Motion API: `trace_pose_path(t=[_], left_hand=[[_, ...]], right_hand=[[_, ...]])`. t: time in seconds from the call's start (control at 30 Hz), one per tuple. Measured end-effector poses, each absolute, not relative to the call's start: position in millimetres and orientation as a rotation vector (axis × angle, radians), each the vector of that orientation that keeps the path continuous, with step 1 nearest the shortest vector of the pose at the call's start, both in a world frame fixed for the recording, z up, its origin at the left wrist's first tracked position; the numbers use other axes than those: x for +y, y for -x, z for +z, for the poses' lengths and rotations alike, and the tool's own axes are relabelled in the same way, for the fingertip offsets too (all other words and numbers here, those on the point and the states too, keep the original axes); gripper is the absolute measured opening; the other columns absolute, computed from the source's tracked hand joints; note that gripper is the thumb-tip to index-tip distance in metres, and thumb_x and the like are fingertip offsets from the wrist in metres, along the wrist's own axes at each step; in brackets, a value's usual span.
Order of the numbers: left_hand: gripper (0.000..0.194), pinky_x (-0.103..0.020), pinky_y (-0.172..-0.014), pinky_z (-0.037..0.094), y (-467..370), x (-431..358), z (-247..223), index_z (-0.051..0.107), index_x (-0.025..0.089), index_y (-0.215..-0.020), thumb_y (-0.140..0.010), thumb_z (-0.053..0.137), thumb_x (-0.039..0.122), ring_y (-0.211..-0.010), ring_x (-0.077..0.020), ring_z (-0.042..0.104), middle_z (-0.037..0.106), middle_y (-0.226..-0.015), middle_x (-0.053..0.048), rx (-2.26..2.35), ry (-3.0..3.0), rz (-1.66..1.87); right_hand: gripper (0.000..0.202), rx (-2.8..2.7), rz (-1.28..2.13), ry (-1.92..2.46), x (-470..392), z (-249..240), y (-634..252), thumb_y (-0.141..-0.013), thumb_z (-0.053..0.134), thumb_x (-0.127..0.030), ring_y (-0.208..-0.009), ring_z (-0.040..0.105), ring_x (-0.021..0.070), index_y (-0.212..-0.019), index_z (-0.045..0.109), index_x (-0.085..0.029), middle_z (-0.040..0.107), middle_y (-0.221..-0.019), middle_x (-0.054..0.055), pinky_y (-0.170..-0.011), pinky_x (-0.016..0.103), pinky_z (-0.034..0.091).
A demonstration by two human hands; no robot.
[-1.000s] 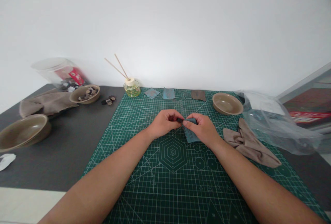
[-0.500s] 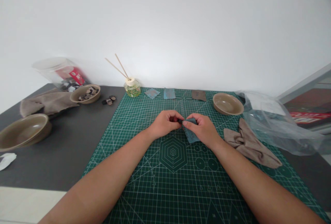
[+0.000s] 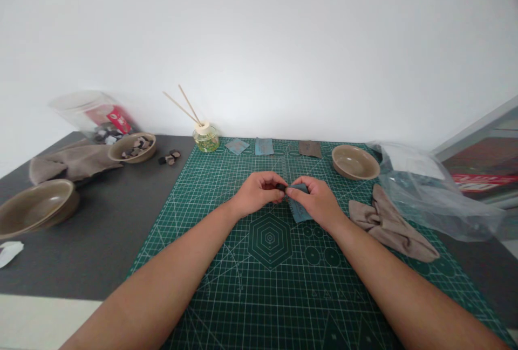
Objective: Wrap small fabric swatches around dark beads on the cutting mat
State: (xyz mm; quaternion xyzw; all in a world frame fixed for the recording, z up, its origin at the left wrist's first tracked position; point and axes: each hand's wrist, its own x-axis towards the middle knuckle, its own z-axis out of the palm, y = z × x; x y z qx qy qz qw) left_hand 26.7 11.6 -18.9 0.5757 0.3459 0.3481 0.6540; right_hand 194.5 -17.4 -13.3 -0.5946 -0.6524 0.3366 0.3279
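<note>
Mat (image 3: 243,307): lying flat, gridded green.
Left hand (image 3: 258,194): pinching a dark scrap (image 3: 280,186).
Right hand (image 3: 321,203): pinching blue cloth (image 3: 300,213).
Blue cloth: showing below the right thumb.
Dark scrap: sitting beside the cloth, apparently being worked there, next move seemingly calling for steady pinching.

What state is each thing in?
Left hand: pinching small dark piece
Right hand: gripping blue patch
Three other patches: laid out
Right bowl: upright
Large left bowl: upright
Small left bowl: holding pieces
Diffuser: upright, sticks inserted
Right brown cloth: rumpled
Left brown cloth: rumpled
Plastic bag: crumpled
Cutting mat: flat
</note>
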Motion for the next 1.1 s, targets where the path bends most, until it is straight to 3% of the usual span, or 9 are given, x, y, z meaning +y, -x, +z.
trace_pose_path(t=[0.4,1.1], left_hand=[[0.020,-0.023,-0.060,0.043,-26.1,14.1,-25.0,0.067,0.012,-0.081,-0.061,0.067,0.015,-0.062,-0.0103,0.054,0.060,-0.066,0.000,0.839,-1.426,0.820],[0.022,-0.021,-0.053,0.045,-26.3,14.0,-22.8,0.064,0.012,-0.082,-0.061,0.066,0.014,-0.054,-0.0086,0.056,0.062,-0.060,0.001,0.765,-1.211,0.811]], right_hand=[[0.021,-1.708,0.882,1.519,-19.0,-11.5,-194.5,-0.072,0.058,-0.038,-0.055,0.050,0.0132,-0.066,0.060,-0.018,0.057,-0.057,-0.001,-0.053,0.025,0.037],[0.013,-1.689,0.886,1.544,-18.3,-11.1,-193.3,-0.068,0.059,-0.031,-0.057,0.052,0.0141,-0.064,0.060,-0.018,0.058,-0.058,-0.002,-0.055,0.025,0.038]])
